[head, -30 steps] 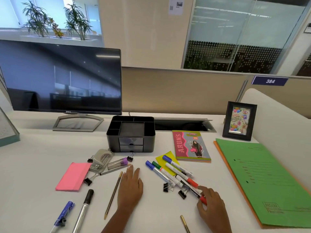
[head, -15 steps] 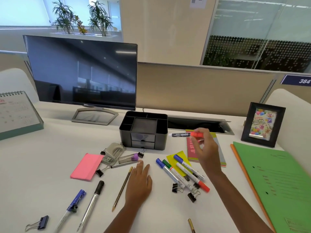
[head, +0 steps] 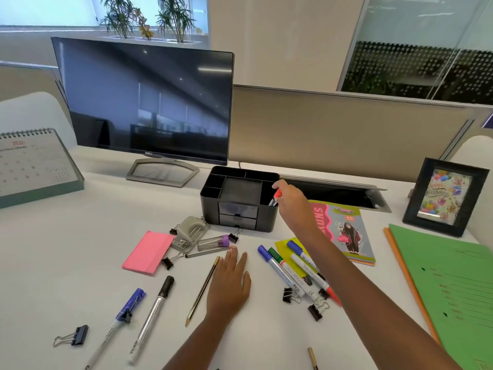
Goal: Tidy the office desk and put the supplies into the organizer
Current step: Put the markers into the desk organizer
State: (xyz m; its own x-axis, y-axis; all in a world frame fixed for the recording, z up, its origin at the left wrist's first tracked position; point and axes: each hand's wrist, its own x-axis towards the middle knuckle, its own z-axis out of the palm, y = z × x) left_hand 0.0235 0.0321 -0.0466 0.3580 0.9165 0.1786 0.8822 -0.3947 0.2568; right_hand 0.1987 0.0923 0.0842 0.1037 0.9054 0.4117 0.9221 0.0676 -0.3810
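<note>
A black desk organizer [head: 234, 198] with two small drawers stands in front of the monitor. My right hand [head: 293, 206] pinches a red-capped marker [head: 275, 197] upright, its lower end inside the organizer's right compartment. My left hand [head: 229, 281] rests flat on the white desk, fingers straight, beside a pencil [head: 203, 285]. Several markers [head: 293, 271] with blue, green and red caps lie to the right on a yellow sticky pad [head: 286, 247]. Pink sticky notes [head: 146, 252], a hole punch [head: 189, 233], a small clear tube with a purple cap [head: 213, 241] and binder clips [head: 289, 295] lie around.
A monitor [head: 146, 102] stands behind the organizer, a desk calendar [head: 34, 164] at far left. A colourful notebook [head: 344, 233], a photo frame [head: 445, 196] and green and orange folders [head: 453, 284] lie to the right. More pens [head: 152, 316] and a binder clip [head: 72, 336] lie at front left.
My right hand picked the red-capped marker up from the desk, carried it across to the organizer and turned it upright into the right compartment. My left hand stayed flat.
</note>
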